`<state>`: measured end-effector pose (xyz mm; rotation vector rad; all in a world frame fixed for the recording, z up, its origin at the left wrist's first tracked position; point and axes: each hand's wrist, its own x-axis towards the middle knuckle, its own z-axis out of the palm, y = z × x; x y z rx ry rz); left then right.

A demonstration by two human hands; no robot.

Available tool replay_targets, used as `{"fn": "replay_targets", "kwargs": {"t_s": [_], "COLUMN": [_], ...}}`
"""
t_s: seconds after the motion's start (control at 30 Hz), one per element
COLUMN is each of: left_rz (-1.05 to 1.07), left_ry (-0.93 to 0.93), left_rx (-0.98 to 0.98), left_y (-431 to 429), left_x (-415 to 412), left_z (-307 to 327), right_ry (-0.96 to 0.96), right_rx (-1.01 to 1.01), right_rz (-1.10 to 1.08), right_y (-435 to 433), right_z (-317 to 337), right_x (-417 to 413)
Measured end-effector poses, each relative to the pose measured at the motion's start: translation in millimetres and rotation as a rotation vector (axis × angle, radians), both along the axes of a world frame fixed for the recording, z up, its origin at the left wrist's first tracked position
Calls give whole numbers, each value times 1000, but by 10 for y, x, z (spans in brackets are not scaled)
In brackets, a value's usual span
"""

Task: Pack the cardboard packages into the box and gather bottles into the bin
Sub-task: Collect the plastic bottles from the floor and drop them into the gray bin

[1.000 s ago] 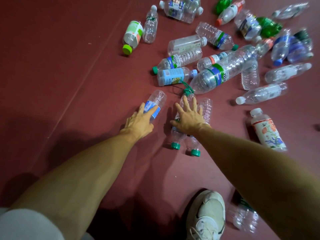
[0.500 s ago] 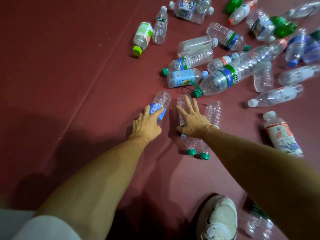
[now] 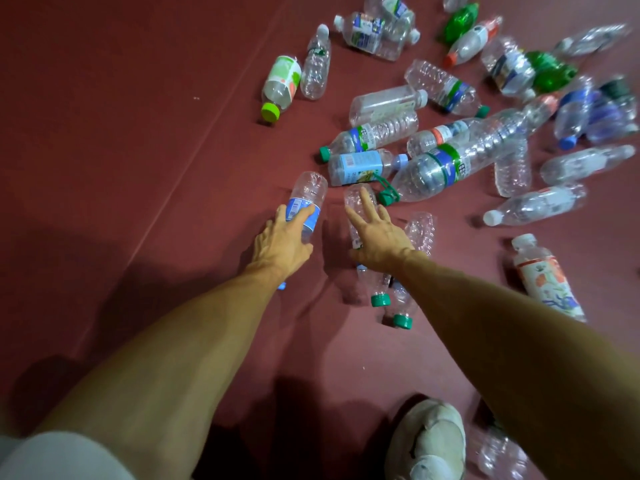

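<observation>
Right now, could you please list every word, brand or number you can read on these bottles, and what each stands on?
Nothing is legible in this view.
White print on the blue-label bottle gripped by the left hand: blurred.
Barcode and small print on the pale blue bottle: too small.
White marks on the green-and-blue band of the large bottle: blurred.

Maroon floor (image 3: 138,168), clear bottles with green caps (image 3: 380,299), one floral-patterned label (image 3: 549,282).

Left hand (image 3: 282,242) grip closed tighter round blue-label bottle (image 3: 309,190), thumb and finger now wrapping it.
</observation>
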<state>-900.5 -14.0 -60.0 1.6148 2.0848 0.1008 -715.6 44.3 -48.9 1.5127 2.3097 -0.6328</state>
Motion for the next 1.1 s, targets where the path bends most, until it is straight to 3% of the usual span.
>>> {"fn": "replay_targets", "kwargs": {"t_s": [0.2,0.73,0.9,1.1], "left_rz": [72,194,270,491], "left_ry": [-8,28,49,127], "left_rx": [45,103,171,250], "left_y": [119,-375,-731,-1361], "left_x": [-230,-992,-1276,-1538], "left_z": [1208,6213,7249,7982], "right_ry": [53,141,182,212], "right_rx": [22,42,83,134], "right_rz": [34,146,265,470], "right_y": [180,-71,-188,-397], "right_z": [1156,6185,7191,7882], "right_x": [-320,-1169,-1548,-1922]}}
